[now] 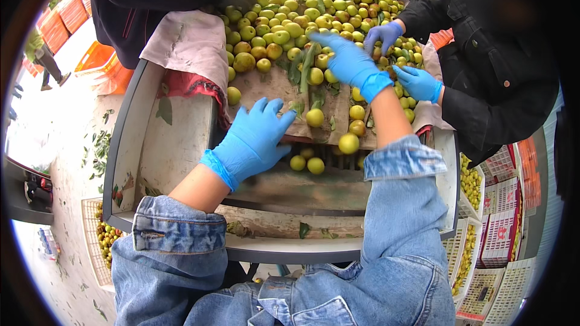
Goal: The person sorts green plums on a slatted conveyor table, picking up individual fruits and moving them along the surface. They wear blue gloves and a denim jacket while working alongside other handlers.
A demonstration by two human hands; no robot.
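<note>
My left hand (253, 142), in a blue disposable glove, hovers palm down over the near edge of the sorting table, fingers apart and holding nothing that I can see. My right hand (355, 63), gloved alike and slightly blurred, reaches over the heap of green-yellow jujubes (290, 4) with its forefinger stretched out. Its palm side is hidden. Long green leaves (306, 68) lie beside its fingertips. Loose jujubes (315, 117) sit on the worn cloth (267, 83) between my hands. One jujube (349, 143) is at the cloth's edge, above a dark slotted gap (335, 160) where others lie.
Co-workers stand around the heap; a gloved hand (414, 82) works close to my right wrist. The table has a raised metal rim (294, 256). Crates of fruit (466, 258) stand at right, another crate (93, 244) at lower left. Orange crates (104, 68) and fallen leaves lie beyond.
</note>
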